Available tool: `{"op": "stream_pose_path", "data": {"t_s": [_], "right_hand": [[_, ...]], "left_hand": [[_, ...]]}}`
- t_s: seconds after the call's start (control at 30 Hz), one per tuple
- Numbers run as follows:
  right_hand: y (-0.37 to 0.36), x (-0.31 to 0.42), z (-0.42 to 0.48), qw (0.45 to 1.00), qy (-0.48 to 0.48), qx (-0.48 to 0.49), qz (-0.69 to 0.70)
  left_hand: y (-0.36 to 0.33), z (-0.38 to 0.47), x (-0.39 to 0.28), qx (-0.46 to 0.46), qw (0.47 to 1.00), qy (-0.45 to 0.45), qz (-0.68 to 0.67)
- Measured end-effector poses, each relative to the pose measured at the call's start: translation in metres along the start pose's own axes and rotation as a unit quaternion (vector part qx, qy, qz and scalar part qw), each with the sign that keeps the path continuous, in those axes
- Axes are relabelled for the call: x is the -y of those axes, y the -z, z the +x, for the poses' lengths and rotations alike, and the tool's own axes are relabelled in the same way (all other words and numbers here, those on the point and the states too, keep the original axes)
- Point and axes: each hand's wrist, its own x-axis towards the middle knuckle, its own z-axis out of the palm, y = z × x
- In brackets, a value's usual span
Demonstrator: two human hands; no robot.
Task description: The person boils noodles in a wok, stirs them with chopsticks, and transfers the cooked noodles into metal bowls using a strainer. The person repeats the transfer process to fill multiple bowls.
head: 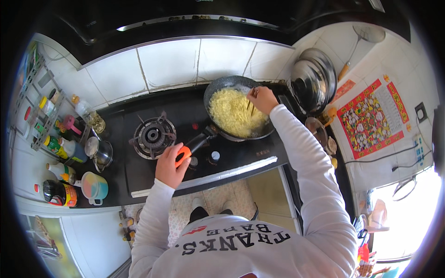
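Observation:
A dark speckled frying pan (208, 91) stands over the right side of the black gas hob (187, 104), filled with pale yellow noodles (229, 111) in some whitish liquid. My left hand (172, 165) grips the orange end of the pan's handle (183, 156), near the front of the hob. Above the pan's right side, my right hand (262, 99) holds a pair of chopsticks (248, 106), their tips down in the noodles. Left of the pan is the other gas burner (152, 135), with nothing on its support.
Bottles (64, 193), a lidded steel pot (104, 153) and a pastel mug (94, 187) stand at the left. Metal lids (313, 81) lean at the back right, near a glass lid (315, 130). A range hood (194, 26) overhangs the tiled wall (170, 64). Two control knobs (214, 156) are at the hob's front.

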Motion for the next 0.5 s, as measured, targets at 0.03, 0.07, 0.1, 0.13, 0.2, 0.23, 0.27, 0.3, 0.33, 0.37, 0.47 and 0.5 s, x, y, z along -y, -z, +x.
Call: {"op": "stream_pose_path", "data": {"t_s": [0.03,0.07,0.1,0.13,0.2,0.23,0.27,0.3,0.33,0.37,0.47,0.5], "right_hand": [[-0.005,-0.004,0.007,0.999,0.018,0.029,0.001],[-0.011,-0.006,0.018,0.989,-0.002,0.033,0.141],[-0.015,-0.013,0.027,0.988,-0.016,0.028,0.148],[-0.011,-0.023,0.039,0.987,-0.032,0.02,0.153],[0.0,-0.02,0.047,0.994,-0.014,0.103,0.029],[0.002,-0.013,0.047,0.99,0.001,0.117,0.073],[0.001,-0.005,0.043,0.984,0.015,0.133,0.117],[0.001,-0.002,0.037,0.975,0.022,0.15,0.161],[0.009,0.001,0.038,0.95,-0.038,0.101,0.294],[0.01,-0.007,0.046,0.966,-0.04,0.082,0.242],[0.006,-0.028,0.049,0.985,0.029,0.119,0.124],[0.014,-0.009,0.053,0.972,-0.01,0.133,0.196]], "left_hand": [[0.0,-0.001,0.001,0.008,1.0,0.011,-0.002],[0.0,0.004,0.003,0.002,1.0,0.002,0.006],[-0.003,0.002,0.005,0.004,1.0,-0.002,0.01],[-0.005,0.001,0.003,0.016,1.0,0.024,-0.01],[-0.005,0.002,0.0,0.032,0.996,0.078,-0.042],[-0.004,0.004,0.0,0.03,0.995,0.083,-0.039],[-0.003,0.004,0.0,0.029,0.995,0.088,-0.036],[-0.003,0.001,0.0,0.034,0.994,0.095,-0.037],[-0.005,0.002,0.002,0.03,0.996,0.086,-0.022],[-0.005,0.001,0.004,0.033,0.996,0.083,-0.015],[-0.007,0.007,0.0,0.053,0.992,0.11,-0.025],[-0.004,0.006,0.002,0.038,0.993,0.108,-0.013]]}}
